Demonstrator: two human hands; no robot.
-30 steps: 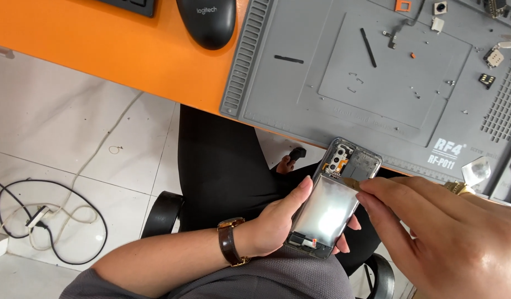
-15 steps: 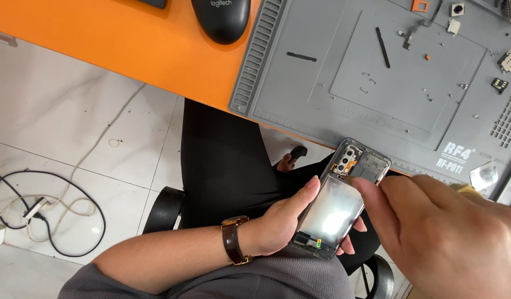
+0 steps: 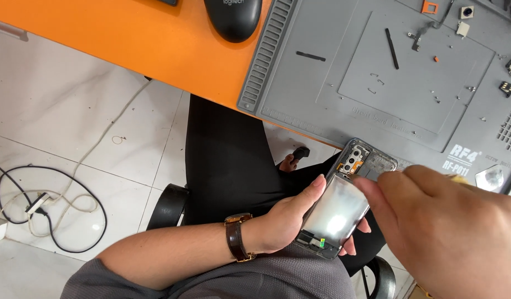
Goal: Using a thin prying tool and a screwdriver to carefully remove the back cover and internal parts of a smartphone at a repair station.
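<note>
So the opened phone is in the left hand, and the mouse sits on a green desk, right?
Not quite. The head view shows the left hand holding the opened phone, but the mouse sits on an orange desk, not a green one.

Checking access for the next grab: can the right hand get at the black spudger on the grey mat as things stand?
Probably yes. The right hand is at the opened phone, which the left hand holds below the desk edge. The black spudger lies alone on the grey mat, nothing covering it.
</note>
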